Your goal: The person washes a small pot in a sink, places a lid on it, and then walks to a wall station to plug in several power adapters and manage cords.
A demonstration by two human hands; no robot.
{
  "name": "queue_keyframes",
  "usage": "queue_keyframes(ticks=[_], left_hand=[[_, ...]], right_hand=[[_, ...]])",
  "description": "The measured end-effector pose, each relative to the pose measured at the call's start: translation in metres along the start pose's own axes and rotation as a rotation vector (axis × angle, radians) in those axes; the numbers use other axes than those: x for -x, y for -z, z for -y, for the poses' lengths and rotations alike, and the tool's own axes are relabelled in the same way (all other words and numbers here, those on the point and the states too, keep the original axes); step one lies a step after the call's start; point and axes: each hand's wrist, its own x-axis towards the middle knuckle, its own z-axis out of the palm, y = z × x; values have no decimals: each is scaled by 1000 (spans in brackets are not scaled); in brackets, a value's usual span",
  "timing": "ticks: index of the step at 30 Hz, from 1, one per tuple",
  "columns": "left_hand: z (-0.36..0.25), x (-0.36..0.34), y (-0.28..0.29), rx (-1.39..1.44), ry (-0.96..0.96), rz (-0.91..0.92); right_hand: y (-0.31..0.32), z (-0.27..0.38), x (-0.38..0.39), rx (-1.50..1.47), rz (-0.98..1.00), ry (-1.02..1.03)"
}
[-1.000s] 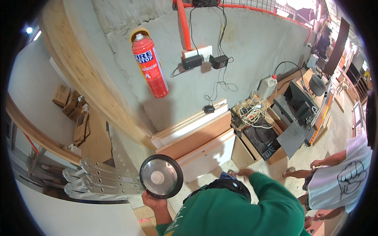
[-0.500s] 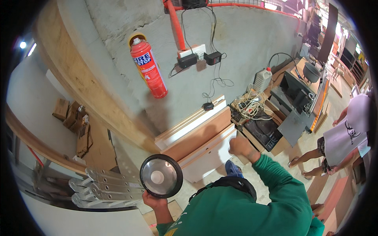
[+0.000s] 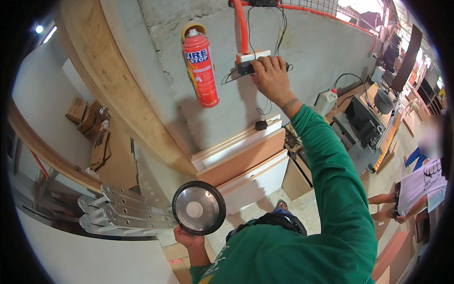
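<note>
My left hand [image 3: 190,239] grips, from below, a round lamp-like thing [image 3: 208,215] with a thick black rim, a silvery face and a pale disc in its middle. My right arm stretches up to the wall, where my right hand [image 3: 274,78] is closed over a black power adapter at the white socket box [image 3: 259,55]. Its fingers and knuckles hide most of that adapter. Another black adapter [image 3: 244,68] shows just left of the fingertips. Thin black cords run up from the box and hang below it.
A red fire extinguisher can [image 3: 202,71] hangs on the wall to the left. Boards [image 3: 246,156] lean below the sockets. A folded metal ladder [image 3: 132,210] lies near my left hand. To the right are a white jug [image 3: 326,102], cluttered benches and a person in a pale shirt [image 3: 418,187].
My right hand has risen from above the leaning boards to the wall sockets and closed over an adapter there. My left hand still holds the round thing. The view has shifted a little.
</note>
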Motion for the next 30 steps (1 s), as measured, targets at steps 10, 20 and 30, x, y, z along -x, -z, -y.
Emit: queue_keyframes(ticks=[10,20,30], left_hand=[[-8,-11,19,-20,-23,25],[0,-6,4,-35,-19,14],[-1,-21,3,-91,-4,24]], right_hand=[[-12,-14,-13,32,53,167],[1,-24,-29,59,97,366],[92,-33,-39,12,163,172]])
